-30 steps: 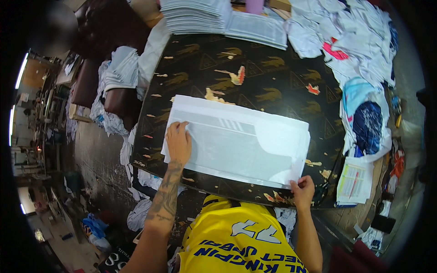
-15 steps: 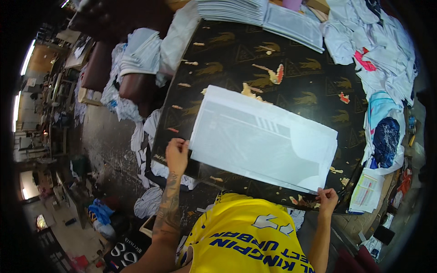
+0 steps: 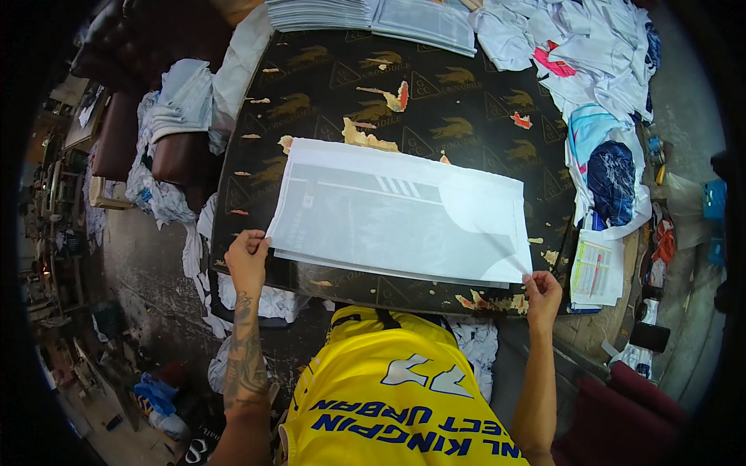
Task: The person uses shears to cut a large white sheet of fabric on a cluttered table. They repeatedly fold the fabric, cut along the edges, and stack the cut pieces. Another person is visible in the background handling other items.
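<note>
A wide white sheet with a grey printed pattern and slanted stripes lies over the dark board. My left hand pinches its near left corner between thumb and fingers. At the near right corner, my right hand pinches the sheet too, and a crease runs inward from that grip. A second edge shows under the sheet's near side, so at least one more layer lies below. Whether the sheet is paper or thin cloth I cannot tell.
Stacked white sheets stand at the board's far edge, beside a flat grey-white pile. White cloth heaps up at far right. A dark blue wrapped bundle and a printed form lie along the right side. The board's surface is chipped.
The sheet's near edge lies more level across the view, and its right corner is now drawn up and creased in my right hand. The whole view has shifted, moving the board leftward in it.
</note>
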The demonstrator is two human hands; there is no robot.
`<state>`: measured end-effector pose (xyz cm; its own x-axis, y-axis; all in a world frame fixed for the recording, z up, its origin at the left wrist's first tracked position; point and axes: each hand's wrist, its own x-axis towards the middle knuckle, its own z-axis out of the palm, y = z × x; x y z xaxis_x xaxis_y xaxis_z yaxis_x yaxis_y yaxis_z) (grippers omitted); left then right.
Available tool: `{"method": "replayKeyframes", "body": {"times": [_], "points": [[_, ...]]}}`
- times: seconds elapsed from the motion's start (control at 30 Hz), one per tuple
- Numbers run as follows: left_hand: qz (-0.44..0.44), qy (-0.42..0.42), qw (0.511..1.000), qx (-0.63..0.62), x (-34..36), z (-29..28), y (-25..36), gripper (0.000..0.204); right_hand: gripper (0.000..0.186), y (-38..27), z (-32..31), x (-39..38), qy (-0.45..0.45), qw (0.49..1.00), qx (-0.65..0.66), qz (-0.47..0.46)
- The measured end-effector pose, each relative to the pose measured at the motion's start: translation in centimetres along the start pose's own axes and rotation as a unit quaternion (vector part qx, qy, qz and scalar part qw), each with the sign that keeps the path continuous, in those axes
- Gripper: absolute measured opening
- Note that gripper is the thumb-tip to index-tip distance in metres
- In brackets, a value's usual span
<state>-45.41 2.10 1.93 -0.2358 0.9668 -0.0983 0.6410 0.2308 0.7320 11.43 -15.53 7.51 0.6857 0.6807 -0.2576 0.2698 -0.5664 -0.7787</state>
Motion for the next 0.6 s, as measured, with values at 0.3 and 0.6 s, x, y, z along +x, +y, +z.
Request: {"method": "replayKeyframes", "body": {"times": [0.3,0.6], "points": [[0.069,0.15,0.98,0.113,-3.2,3.9,1.9,0.026,0.011,6.3,2.3,0.1,-0.042,0.995,0.081,0.046],[0.427,-0.268,0.864,0.013,-8.3,22.9,21.2,0.046,0.023,0.9,3.8,-2.6,-0.013,0.985,-0.15,-0.09]]}}
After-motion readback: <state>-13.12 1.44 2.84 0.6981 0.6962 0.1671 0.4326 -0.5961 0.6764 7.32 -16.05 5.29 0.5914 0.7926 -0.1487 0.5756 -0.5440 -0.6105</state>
